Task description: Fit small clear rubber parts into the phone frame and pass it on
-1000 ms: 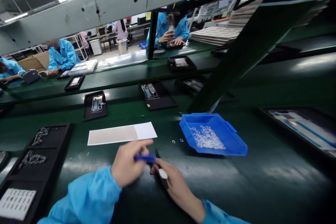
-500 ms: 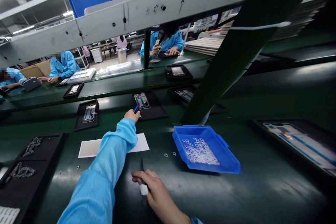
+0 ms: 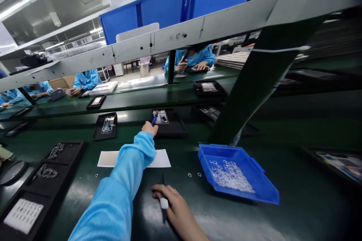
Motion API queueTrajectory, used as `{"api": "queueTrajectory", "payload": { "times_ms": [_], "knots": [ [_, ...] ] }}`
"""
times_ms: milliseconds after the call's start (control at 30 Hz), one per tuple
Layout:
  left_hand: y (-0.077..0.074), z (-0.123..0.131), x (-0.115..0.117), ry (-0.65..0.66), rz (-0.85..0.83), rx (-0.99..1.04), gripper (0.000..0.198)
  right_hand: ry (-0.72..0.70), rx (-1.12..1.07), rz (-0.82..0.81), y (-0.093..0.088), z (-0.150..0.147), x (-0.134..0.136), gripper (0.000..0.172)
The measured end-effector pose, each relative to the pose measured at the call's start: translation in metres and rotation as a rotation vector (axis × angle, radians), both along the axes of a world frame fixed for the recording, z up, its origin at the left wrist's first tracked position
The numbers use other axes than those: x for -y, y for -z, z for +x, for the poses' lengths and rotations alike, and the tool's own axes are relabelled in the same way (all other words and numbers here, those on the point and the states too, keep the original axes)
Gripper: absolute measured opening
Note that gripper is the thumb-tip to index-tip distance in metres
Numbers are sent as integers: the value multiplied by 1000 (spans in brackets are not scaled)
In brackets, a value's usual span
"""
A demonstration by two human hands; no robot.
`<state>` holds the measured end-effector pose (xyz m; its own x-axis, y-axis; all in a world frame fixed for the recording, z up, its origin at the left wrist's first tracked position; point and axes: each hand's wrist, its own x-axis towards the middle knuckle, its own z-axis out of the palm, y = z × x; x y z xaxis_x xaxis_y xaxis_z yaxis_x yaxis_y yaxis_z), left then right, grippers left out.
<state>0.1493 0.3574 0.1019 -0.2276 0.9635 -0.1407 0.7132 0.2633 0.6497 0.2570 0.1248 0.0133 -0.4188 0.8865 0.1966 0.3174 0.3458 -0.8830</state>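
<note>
Blue pen (image 3: 154,119) pinched in the fingers of the left hand (image 3: 149,127), arm stretched far forward across the desk (image 3: 296,203). Pen tip sits at the near left edge of a black tray (image 3: 172,130) on the conveyor belt; the tray carries a phone frame (image 3: 160,116). Fingers closed round the pen shaft.

Right hand (image 3: 177,212) rests low on the desk, close to the body. Fingers curled shut around a dark pointed tool with a white band (image 3: 163,204); tip points away, toward a white sheet (image 3: 161,160) lying flat under the left sleeve.

Right of that hand: blue bin (image 3: 263,190), open-topped, a heap of small clear rings (image 3: 230,175) inside. Two tiny loose parts (image 3: 194,175) on the desk between sheet and bin.

Far left: black compartment tray (image 3: 70,150) holding heaps of small metal parts and a white gridded card (image 3: 23,215).

A second black tray with a frame (image 3: 106,125) sits left of the first on the belt. Across the line, people in blue coats (image 3: 87,79) work at their own stations.
</note>
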Motion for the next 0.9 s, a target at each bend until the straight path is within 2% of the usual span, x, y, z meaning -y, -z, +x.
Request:
{"api": "queueTrajectory", "payload": {
  "times_ms": [100,167,233,333,400,500,567,633,667,733,800,900],
  "knots": [
    [-17,-22,20,8,51,113,28,34,-54,-14,0,1,-1,38],
    [-29,-41,48,15,67,190,27,80,-111,-40,1,3,-1,36],
    [-39,-63,90,29,73,257,28,153,-181,-65,0,6,-1,35],
    [-43,-97,172,53,83,321,25,342,-285,-56,-3,10,-1,30],
    [-33,-119,232,55,66,346,25,488,-337,-9,-8,11,1,27],
    [5,-144,317,47,36,391,30,639,-392,75,-13,8,4,28],
    [33,-151,363,11,2,360,28,661,-394,96,-13,6,6,27],
    [53,-153,394,-44,-39,346,28,621,-329,82,-9,4,7,29],
    [57,-153,403,-47,-39,335,26,578,-270,66,-7,4,8,31],
    [56,-159,404,-14,22,283,20,467,-122,36,-4,3,9,36],
    [46,-172,387,26,143,180,14,373,4,21,-4,2,10,39],
    [31,-203,343,-2,270,-52,21,327,79,22,-8,0,10,39]
  ]
}}
